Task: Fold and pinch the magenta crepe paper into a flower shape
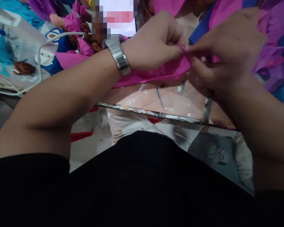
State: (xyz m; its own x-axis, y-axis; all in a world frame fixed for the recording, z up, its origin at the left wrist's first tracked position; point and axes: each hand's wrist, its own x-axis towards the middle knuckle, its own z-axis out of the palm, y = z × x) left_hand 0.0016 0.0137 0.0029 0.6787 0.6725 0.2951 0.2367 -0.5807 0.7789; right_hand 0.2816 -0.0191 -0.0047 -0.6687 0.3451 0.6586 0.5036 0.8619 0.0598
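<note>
Over the table edge, my left hand (153,42) and my right hand (227,47) meet with their fingertips almost touching. Both pinch the same piece of thin pink fabric or paper (165,71), which looks gathered where the fingers close on it. The rest of that pink sheet hangs and spreads below and behind my left hand. A metal-band watch (118,55) is on my left wrist. My right hand is slightly blurred, and its far fingers are partly hidden.
A table (151,97) with a worn edge holds paper scraps. Purple and blue pieces (274,63) lie at right. A lit screen (119,19) stands at the back. At left are a white cable (39,60), a brown bundle (24,67) and turquoise pieces (1,50).
</note>
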